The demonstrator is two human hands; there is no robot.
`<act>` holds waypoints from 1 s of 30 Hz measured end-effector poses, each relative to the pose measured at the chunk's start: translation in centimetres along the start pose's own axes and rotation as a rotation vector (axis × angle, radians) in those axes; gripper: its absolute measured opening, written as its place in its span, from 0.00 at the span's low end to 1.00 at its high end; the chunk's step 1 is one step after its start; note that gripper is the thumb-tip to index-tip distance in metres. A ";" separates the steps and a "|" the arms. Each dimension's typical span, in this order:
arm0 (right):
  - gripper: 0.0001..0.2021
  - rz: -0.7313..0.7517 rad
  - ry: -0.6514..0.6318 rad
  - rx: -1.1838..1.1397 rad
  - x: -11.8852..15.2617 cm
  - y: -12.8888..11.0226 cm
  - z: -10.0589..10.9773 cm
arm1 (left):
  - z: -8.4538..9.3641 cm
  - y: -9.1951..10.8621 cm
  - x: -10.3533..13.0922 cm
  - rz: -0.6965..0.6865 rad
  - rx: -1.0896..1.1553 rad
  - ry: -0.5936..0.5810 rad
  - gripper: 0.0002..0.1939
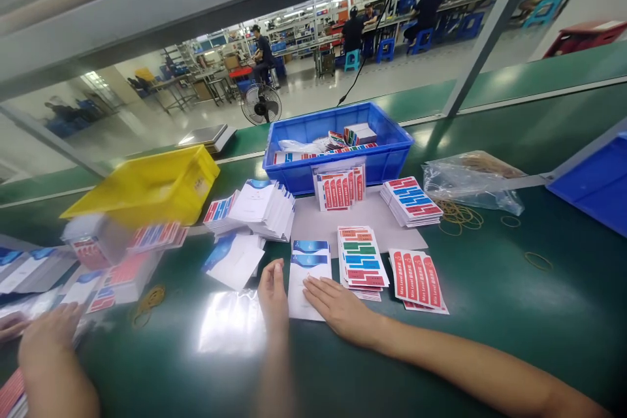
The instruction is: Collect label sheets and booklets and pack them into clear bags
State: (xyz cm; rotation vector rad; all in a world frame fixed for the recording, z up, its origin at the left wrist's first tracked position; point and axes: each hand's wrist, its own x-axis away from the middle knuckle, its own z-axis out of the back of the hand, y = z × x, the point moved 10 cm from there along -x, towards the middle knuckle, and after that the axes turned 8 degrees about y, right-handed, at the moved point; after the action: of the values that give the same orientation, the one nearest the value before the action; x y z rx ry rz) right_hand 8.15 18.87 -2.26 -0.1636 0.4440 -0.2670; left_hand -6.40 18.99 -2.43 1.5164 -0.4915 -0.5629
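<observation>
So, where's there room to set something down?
Bare tabletop right of the red label sheets, nearer than the rubber bands; another patch between your left forearm and the neighbour's arm. Crowded from your right hand to the blue bin.

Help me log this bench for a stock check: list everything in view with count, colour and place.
Bench: one, green, beneath everything
Large blue bin: one, back centre, holding printed sheets
Second blue bin: one, right edge
Yellow bin: one, back left
White-and-blue leaflets: many, centre and left
Label sheets: many, multicoloured, centre, right and left
Plastic bag: one, clear, back right
Rubber bands: many, yellowish, right and left
Fan: one, dark, beyond bench
Co-workers: several, dark clothing, background
Neighbour's hands: two, bare, left edge
Left hand: one, bare, beside centre leaflet
Right hand: one, bare, flat on it
</observation>
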 end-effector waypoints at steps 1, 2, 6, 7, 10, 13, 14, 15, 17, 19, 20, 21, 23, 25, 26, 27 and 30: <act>0.24 0.022 0.024 -0.001 0.3 0.0 0.6 | 0.0 -0.4 -0.2 0.030 0.021 -0.003 0.19; 0.25 0.034 0.053 -0.004 0.4 0.1 1.4 | 0.0 -0.7 -0.3 0.066 0.047 -0.005 0.20; 0.27 0.009 0.209 0.024 0.3 1.1 6.7 | -1.1 -1.1 0.4 0.247 0.173 -0.105 0.24; 0.27 0.008 0.223 0.032 0.1 1.1 7.8 | -2.1 -1.2 1.1 0.322 0.224 -0.189 0.25; 0.27 0.030 0.106 0.007 -0.5 0.8 8.7 | -5.5 -1.5 4.4 0.632 0.453 -0.464 0.27; 0.34 0.008 -0.024 -0.036 -0.3 1.8 8.5 | -6.2 -1.8 5.7 0.776 0.573 -0.425 0.22; 0.34 -0.021 -0.025 -0.037 0.0 2.7 8.8 | -6.0 -1.9 5.5 0.770 0.565 -0.369 0.23; 0.33 -0.061 -0.007 -0.027 0.4 3.9 9.2 | -5.7 -2.0 5.3 0.762 0.549 -0.321 0.24; 0.26 -0.178 0.042 0.035 1.2 7.2 10.0 | -5.2 -2.1 5.0 0.759 0.511 -0.264 0.27; 0.18 -0.304 0.069 0.122 2.2 10.7 10.6 | -4.8 -2.2 4.9 0.768 0.478 -0.233 0.28; 0.15 -0.359 0.071 0.163 2.6 12.3 10.7 | -4.7 -2.2 4.9 0.771 0.469 -0.225 0.27; 0.12 -0.405 0.069 0.196 2.9 13.6 10.8 | -4.6 -2.3 4.9 0.774 0.465 -0.221 0.27; 0.09 -0.472 0.062 0.239 3.2 15.7 11.0 | -4.7 -2.5 4.9 0.778 0.459 -0.217 0.27; 0.09 -0.526 0.051 0.273 3.3 16.9 11.1 | -4.8 -2.7 5.0 0.774 0.448 -0.218 0.27; 0.09 -0.547 0.043 0.285 3.3 17.3 11.2 | -4.8 -2.8 5.0 0.770 0.441 -0.219 0.27; 0.09 -0.565 0.034 0.292 3.3 17.6 11.3 | -4.9 -2.9 5.0 0.767 0.434 -0.221 0.27; 0.10 -0.602 0.002 0.292 3.3 18.0 11.4 | -4.9 -3.2 5.1 0.767 0.416 -0.221 0.27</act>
State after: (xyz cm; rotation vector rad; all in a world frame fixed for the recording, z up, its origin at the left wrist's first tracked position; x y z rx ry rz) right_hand 20.00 36.17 2.77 -0.0064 0.3444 -0.9170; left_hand 0.48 19.74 -5.90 1.5040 -1.3496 -0.0145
